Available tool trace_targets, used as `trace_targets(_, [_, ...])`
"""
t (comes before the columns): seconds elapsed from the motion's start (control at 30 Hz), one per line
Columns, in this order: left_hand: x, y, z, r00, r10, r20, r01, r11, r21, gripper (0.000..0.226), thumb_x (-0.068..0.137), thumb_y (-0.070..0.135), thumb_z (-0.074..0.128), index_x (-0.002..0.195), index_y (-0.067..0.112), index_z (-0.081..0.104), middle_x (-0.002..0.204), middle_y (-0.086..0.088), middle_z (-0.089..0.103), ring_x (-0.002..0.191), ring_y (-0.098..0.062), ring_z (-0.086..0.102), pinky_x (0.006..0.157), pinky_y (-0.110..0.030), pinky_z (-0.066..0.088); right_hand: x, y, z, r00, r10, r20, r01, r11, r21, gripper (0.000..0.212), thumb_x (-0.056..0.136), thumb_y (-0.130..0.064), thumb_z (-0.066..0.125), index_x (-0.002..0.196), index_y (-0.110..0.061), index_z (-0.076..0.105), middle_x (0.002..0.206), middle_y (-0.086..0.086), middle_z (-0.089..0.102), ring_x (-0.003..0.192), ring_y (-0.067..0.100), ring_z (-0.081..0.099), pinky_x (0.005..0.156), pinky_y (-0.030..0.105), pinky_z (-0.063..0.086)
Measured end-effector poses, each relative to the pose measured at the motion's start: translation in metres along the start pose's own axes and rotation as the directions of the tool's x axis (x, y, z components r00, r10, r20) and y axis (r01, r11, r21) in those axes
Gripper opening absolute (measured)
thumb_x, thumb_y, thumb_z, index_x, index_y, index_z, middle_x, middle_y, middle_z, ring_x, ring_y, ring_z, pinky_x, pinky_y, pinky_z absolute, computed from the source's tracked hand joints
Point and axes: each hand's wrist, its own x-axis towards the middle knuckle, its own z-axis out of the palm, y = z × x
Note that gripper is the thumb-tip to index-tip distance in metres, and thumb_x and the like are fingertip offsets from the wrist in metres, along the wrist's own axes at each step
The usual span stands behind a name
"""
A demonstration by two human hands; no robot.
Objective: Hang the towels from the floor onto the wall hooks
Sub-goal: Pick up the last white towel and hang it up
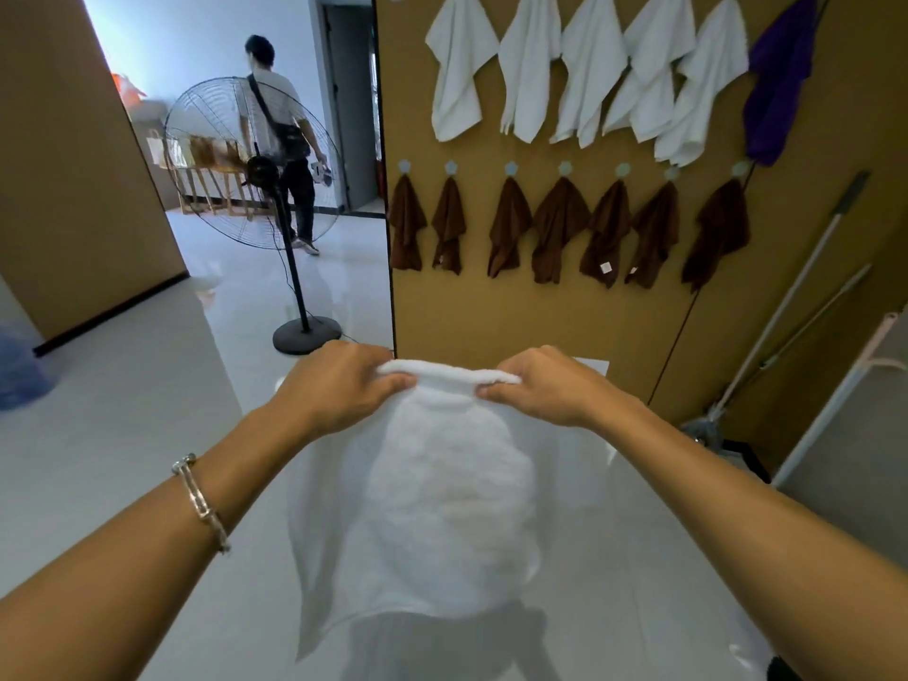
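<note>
At the far left a brown panel [73, 164] stands on the pale, glossy floor [147, 385]. Beyond it, down a corridor, a person [282, 135] with a shoulder bag walks away, partly behind the round cage of a standing fan [253, 162] whose pole drops to a dark round base.

In the foreground the left hand [344, 385], a silver bracelet [201, 503] on its wrist, has its fingers [393, 383] pinched shut on the left end of the top edge of a white towel [442, 508]. The towel is held up in the air between both hands – its rolled top edge stretched level, the rest hanging down loose and blurred above the floor. The right hand [545, 385] grips the other end of that edge, its fingers [496, 391] curled tight on the cloth.

Behind the hands stands a brown wall board [516, 317]. Along its top row hang five white towels [589, 66], side by side, and to their right a purple towel [779, 81]. Below runs a row of pale flower-shaped hooks [511, 168], and from each one in view hangs a dark brown towel [557, 231] – seven of them.

At the far right two long-handled mops [796, 297] lean against the board, their heads near the floor.
</note>
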Motion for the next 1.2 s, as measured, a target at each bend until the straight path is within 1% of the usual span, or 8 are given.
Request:
trace_targets(0.2, [0.109, -0.059, 0.013, 1.000, 0.015, 0.000, -0.015, 1.000, -0.002, 0.042, 0.088, 0.056, 0.048, 0.087, 0.017, 0.065, 0.078, 0.001, 0.062, 0.077, -0.019, 0.057, 0.067, -0.036, 0.050, 0.111, 0.015, -0.018, 0.997, 0.063, 0.054, -0.061, 0.997, -0.038, 0.045, 0.089, -0.051, 0.057, 0.062, -0.016, 0.054, 0.062, -0.001, 0.050, 0.054, 0.015, 0.039, 0.050, 0.028, 0.025])
trace_targets(0.33, [0.179, -0.089, 0.007, 0.998, 0.068, -0.006, -0.068, 0.997, -0.041, 0.039, 0.089, 0.054, 0.050, 0.076, 0.017, 0.059, 0.069, 0.002, 0.058, 0.070, -0.017, 0.053, 0.063, -0.034, 0.044, 0.175, 0.025, -0.034, 0.993, 0.117, 0.025, -0.117, 0.993, 0.006, 0.044, 0.084, -0.053, 0.063, 0.062, -0.015, 0.056, 0.061, -0.002, 0.049, 0.053, 0.014, 0.039, 0.048, 0.026, 0.026])
trace_targets(0.47, [0.231, -0.108, 0.010, 0.994, 0.101, 0.044, -0.100, 0.995, -0.029, 0.041, 0.088, 0.056, 0.048, 0.089, 0.019, 0.065, 0.083, -0.001, 0.065, 0.075, -0.017, 0.056, 0.069, -0.035, 0.050, 0.219, 0.039, -0.037, 0.984, 0.162, 0.070, -0.162, 0.987, -0.009, 0.043, 0.085, -0.056, 0.061, 0.061, -0.022, 0.052, 0.061, -0.003, 0.048, 0.051, 0.014, 0.038, 0.049, 0.026, 0.027])
trace_targets(0.57, [0.271, -0.116, 0.010, 0.993, 0.112, 0.036, -0.111, 0.994, -0.021, 0.037, 0.089, 0.055, 0.048, 0.091, 0.022, 0.065, 0.083, 0.001, 0.063, 0.076, -0.017, 0.055, 0.069, -0.034, 0.049, 0.254, 0.052, -0.049, 0.985, 0.175, 0.011, -0.175, 0.985, 0.013, 0.047, 0.087, -0.055, 0.058, 0.053, -0.024, 0.046, 0.057, -0.004, 0.045, 0.050, 0.015, 0.037, 0.051, 0.028, 0.025])
trace_targets(0.83, [0.374, -0.137, 0.036, 0.997, 0.076, -0.004, -0.076, 0.997, -0.016, 0.035, 0.091, 0.052, 0.047, 0.094, 0.022, 0.064, 0.088, 0.001, 0.063, 0.079, -0.016, 0.052, 0.070, -0.032, 0.045, 0.367, 0.106, -0.060, 0.993, 0.087, -0.084, -0.090, 0.995, -0.037, 0.049, 0.091, -0.046, 0.056, 0.052, -0.020, 0.042, 0.054, 0.002, 0.045, 0.054, 0.022, 0.042, 0.056, 0.034, 0.027])
trace_targets(0.97, [0.428, -0.142, 0.048, 0.999, 0.046, -0.019, -0.046, 0.999, 0.017, 0.029, 0.092, 0.052, 0.046, 0.087, 0.027, 0.061, 0.084, 0.004, 0.059, 0.082, -0.018, 0.052, 0.073, -0.033, 0.045, 0.422, 0.133, -0.073, 0.997, -0.017, -0.078, 0.013, 0.998, -0.054, 0.040, 0.096, -0.029, 0.053, 0.057, -0.022, 0.044, 0.061, -0.004, 0.048, 0.061, 0.019, 0.046, 0.055, 0.032, 0.029])
trace_targets(1.1, [0.491, -0.143, 0.041, 0.999, 0.030, -0.012, -0.030, 0.999, 0.016, 0.034, 0.090, 0.054, 0.047, 0.089, 0.024, 0.064, 0.086, 0.003, 0.064, 0.083, -0.018, 0.056, 0.078, -0.037, 0.049, 0.470, 0.160, -0.109, 0.995, -0.074, -0.063, 0.075, 0.997, 0.013, 0.033, 0.097, -0.023, 0.051, 0.065, -0.014, 0.055, 0.063, -0.007, 0.050, 0.061, 0.014, 0.047, 0.054, 0.028, 0.029])
trace_targets(1.2, [0.538, -0.135, 0.032, 0.999, 0.034, -0.030, -0.034, 0.999, 0.004, 0.027, 0.090, 0.052, 0.048, 0.084, 0.029, 0.061, 0.074, 0.011, 0.058, 0.078, -0.013, 0.053, 0.070, -0.031, 0.043, 0.504, 0.185, -0.137, 0.994, -0.088, -0.069, 0.092, 0.994, 0.057, 0.033, 0.097, -0.026, 0.050, 0.065, -0.019, 0.053, 0.066, -0.007, 0.052, 0.067, 0.013, 0.049, 0.060, 0.030, 0.033])
